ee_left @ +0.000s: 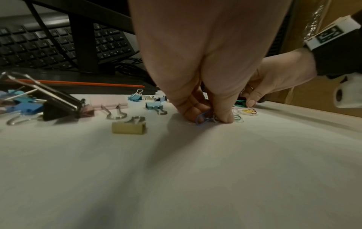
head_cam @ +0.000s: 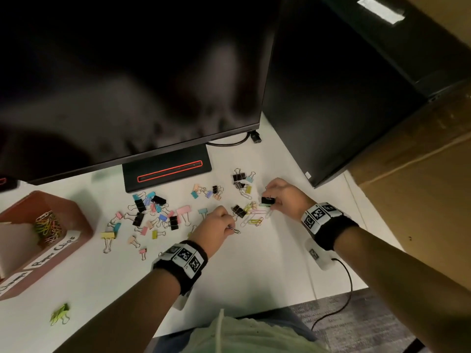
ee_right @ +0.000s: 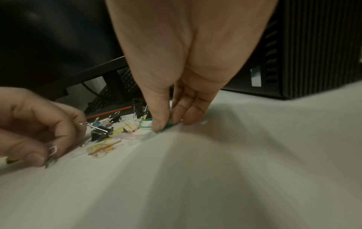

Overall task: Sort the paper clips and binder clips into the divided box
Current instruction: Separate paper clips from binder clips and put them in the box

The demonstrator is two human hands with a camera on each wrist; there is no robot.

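Left hand pinching paper clips, right hand pinching green paper clip

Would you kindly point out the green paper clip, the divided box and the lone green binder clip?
green paper clip [ee_right: 145, 124]: right wrist view, its wire loop.
divided box [head_cam: 85, 226]: head view, its right wall.
green binder clip [head_cam: 60, 314]: head view, its body.

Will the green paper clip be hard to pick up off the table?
Probably a bit fiddly: the green paper clip lies flat on the smooth table, so it may slide. It looks thin and light, and the right hand is pinching its edge.
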